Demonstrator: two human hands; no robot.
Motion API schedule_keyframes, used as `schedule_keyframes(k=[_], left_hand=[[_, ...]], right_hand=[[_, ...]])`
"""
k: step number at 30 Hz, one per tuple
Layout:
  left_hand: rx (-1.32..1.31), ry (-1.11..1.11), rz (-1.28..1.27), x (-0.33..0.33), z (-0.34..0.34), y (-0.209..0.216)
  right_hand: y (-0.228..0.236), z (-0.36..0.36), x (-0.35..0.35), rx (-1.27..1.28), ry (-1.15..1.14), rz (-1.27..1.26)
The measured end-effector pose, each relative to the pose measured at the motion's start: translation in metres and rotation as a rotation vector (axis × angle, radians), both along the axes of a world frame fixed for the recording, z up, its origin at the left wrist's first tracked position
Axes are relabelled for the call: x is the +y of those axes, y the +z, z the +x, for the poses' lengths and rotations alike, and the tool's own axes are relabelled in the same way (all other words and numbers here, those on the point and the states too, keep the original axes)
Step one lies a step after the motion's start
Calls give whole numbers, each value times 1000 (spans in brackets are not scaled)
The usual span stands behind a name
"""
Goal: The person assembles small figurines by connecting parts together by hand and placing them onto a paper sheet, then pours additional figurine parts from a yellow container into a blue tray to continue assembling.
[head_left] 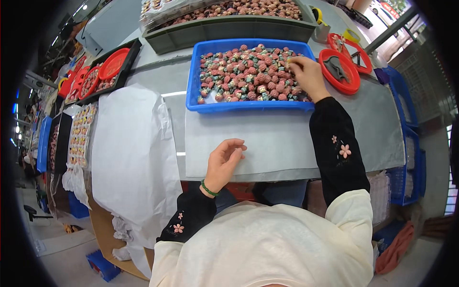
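Observation:
A blue plastic tray (pixel 248 109) full of small pink, knobbly-topped figures (pixel 253 71) with blue-green and cream parts lies on the table before me. At its right side my right hand (pixel 308 76) reaches over the rim, thumb and fingertips pinched together among the figures. What they grip is too small to make out, though a yellowish bit shows at the fingertips. My left hand (pixel 225 161) hovers over white paper (pixel 258 129) in front of the tray. Its fingers are loosely curled, the thumb a little apart, with nothing visible between them.
Behind the tray stands a larger grey-green bin (pixel 229 29) of similar pieces. Red round dishes (pixel 351 81) lie to the right. Leftward are a black tray (pixel 129 62) with red dishes, a white paper sheet (pixel 126 138) and an egg-crate tray of pieces (pixel 82 129).

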State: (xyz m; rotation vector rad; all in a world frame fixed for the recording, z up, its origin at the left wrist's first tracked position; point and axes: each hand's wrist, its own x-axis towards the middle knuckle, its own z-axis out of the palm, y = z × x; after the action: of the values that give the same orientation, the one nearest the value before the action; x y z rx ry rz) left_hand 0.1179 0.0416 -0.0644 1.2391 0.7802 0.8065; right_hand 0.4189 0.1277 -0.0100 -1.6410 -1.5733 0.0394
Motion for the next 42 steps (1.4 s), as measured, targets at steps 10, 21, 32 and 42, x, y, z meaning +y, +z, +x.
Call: schedule_keyframes(k=[10, 21, 32, 42], left_hand=[[-137, 34, -151, 16, 13, 21], [-115, -5, -174, 13, 3, 7], [-234, -101, -268, 16, -2, 4], [-366, -68, -442, 19, 2, 1]], right_hand=[[-22, -149, -115, 1218, 174, -93], [-52, -177, -133, 1244, 208, -44], [-65, -181, -137, 752, 189, 139], [-68, -181, -131, 605, 157, 223]])
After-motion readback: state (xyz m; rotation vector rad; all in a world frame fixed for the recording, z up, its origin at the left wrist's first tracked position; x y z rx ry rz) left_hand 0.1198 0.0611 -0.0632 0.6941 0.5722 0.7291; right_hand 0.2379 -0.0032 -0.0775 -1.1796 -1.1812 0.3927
